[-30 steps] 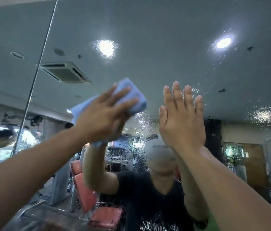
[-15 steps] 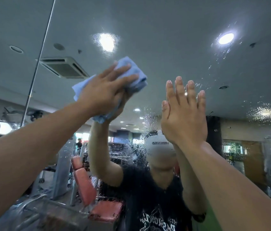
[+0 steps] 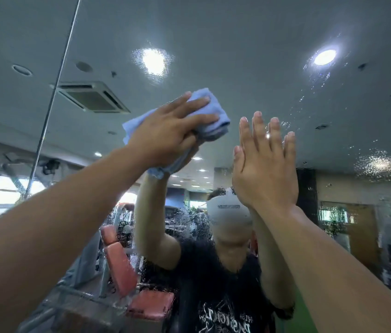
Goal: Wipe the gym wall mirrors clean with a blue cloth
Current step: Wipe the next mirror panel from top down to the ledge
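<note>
As left hand [image 3: 165, 138] pins likely soft, light blue cloth [image 3: 222, 122] mid-fold with spread straight fingers, right hand [image 3: 265, 174] braces flat, fingers together.

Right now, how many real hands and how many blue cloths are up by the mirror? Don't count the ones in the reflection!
Hands: 2 (left hand, right hand)
Blue cloths: 1 (blue cloth, under the left hand)
Total: 3
</note>
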`<state>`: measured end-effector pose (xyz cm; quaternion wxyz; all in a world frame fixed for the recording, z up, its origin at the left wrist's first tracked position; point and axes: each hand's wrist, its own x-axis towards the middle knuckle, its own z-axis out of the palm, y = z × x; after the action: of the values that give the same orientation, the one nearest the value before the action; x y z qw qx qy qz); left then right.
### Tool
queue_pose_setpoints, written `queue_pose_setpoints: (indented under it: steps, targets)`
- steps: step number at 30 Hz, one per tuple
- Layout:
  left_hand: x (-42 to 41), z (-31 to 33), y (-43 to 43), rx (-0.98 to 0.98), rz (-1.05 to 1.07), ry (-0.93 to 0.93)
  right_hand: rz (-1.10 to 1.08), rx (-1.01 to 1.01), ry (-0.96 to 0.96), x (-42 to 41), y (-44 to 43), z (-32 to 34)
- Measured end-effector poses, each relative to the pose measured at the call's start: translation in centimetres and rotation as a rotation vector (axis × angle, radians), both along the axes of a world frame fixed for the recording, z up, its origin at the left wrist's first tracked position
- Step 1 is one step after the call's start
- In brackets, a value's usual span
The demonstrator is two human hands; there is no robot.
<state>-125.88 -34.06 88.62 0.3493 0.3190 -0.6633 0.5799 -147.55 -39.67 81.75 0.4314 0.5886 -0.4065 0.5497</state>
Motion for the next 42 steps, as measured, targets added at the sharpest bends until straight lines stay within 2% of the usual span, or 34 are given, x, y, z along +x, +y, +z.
queue_pose_setpoints:
  steps: [3,11,15,17,19,23,25,27,32,34,38,42]
  targets:
    - [-0.8,-1.2,0.0,-0.01,-0.004,0.027,-0.006,0.008,0.002,0.1,0.0,0.0]
    - [0.5,-9.6,-0.7,-0.031,-0.018,-0.287,-0.019,0.003,0.008,0.1,-0.1,0.1]
    - [2.1,-10.1,-0.1,0.056,0.002,-0.447,-0.018,0.002,0.011,0.0,0.0,0.1]
    - [2.5,-9.2,-0.2,0.053,0.013,-0.469,-0.012,0.008,0.014,0.0,0.0,0.1]
    - [2.6,-7.8,-0.3,0.017,0.014,-0.376,-0.008,0.011,0.007,-0.1,0.0,0.1]
    - [2.0,-5.2,0.1,-0.032,-0.014,0.014,0.008,0.01,-0.005,0.0,0.1,0.0]
    - [1.1,-5.5,0.1,-0.042,-0.008,0.116,0.001,0.014,0.001,0.0,0.2,0.1]
    - [0.6,-6.8,0.0,-0.052,-0.011,0.114,-0.004,0.018,0.003,0.0,0.2,0.0]
    - [1.8,-9.5,-0.2,-0.045,-0.007,-0.139,0.007,0.011,0.004,0.0,0.2,0.0]
    - [2.3,-9.4,-0.3,-0.031,-0.004,-0.186,0.008,0.01,0.003,0.0,0.2,0.0]
    - [2.1,-8.3,-0.4,-0.019,0.015,-0.097,0.012,0.017,0.002,0.0,0.2,0.1]
    - [1.0,-6.0,-0.2,0.0,-0.004,0.142,0.015,0.018,0.0,0.1,0.2,0.0]
